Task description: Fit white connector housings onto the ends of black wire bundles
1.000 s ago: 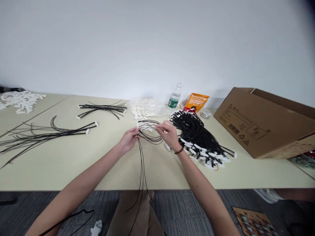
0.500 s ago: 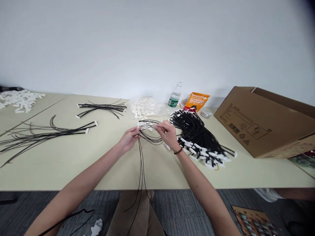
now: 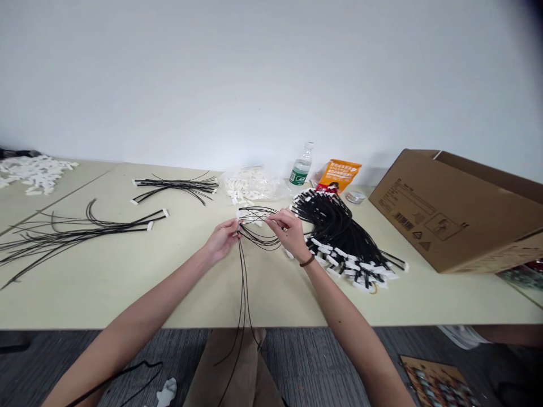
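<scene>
left hand and right hand pinch thin black wires close together at centre. the cream table ends low in frame above grey carpet.

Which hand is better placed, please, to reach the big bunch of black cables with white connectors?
Probably the right hand: it sits just beside that bunch of cables. The left hand is farther away, on the other side of the looped wires, and it seems to be holding them.
</scene>
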A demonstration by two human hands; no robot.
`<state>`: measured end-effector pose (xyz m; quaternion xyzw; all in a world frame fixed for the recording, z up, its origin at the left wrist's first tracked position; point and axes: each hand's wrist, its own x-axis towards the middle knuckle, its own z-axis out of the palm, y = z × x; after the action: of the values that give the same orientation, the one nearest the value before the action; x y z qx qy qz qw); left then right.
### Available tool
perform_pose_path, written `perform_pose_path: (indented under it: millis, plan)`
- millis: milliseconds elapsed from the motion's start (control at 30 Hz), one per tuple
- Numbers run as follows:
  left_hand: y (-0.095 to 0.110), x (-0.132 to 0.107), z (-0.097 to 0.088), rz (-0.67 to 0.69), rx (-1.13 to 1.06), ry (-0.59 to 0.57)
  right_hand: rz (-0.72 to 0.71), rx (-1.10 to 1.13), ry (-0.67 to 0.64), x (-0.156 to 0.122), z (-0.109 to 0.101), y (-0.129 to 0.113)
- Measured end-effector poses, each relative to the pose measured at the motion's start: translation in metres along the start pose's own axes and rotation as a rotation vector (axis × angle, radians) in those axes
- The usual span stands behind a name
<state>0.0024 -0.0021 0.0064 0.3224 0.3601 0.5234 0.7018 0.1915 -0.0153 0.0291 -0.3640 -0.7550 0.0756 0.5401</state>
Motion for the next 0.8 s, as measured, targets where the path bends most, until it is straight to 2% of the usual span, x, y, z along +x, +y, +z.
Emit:
perform_pose_path:
  millis: [800]
  plan:
    - [0.0008,0.0001,-0.0004,-0.006,-0.026,0.004,0.020,0.022,0.016,-0.0016,-0.0002,0.0019]
